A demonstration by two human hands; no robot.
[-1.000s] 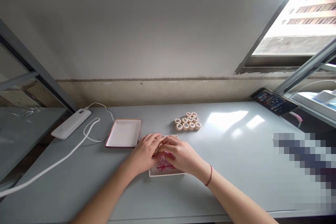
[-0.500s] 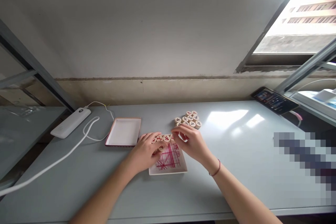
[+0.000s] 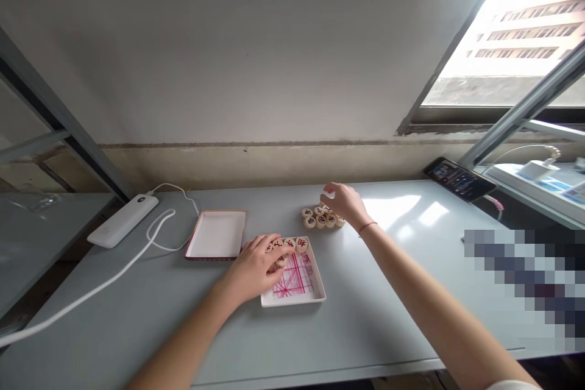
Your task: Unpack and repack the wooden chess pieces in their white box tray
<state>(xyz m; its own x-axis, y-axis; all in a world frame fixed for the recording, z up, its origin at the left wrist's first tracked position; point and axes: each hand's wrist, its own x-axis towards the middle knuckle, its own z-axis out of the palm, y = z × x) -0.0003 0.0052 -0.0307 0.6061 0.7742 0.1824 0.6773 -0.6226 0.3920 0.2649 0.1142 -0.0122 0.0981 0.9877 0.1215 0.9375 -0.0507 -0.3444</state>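
Observation:
A white open box lies near the table's middle, with a sheet printed in red lines inside. Round wooden pieces with red characters line its far edge. My left hand rests over the box's left side, fingers spread on some of these pieces. Behind the box stands a group of stacked round pieces with dark characters. Over the right part of that group is my right hand, thumb and forefinger curved; whatever is between its fingertips cannot be made out.
To the left of the box lies a shallow lid. A white power bank with a cable is farther left. A phone leans at the back right, by a metal frame. A blurred patch covers the right edge.
My right hand has moved from the box's far right corner up and away to the stacked pieces, uncovering a red-marked piece in that corner. My left hand has barely moved.

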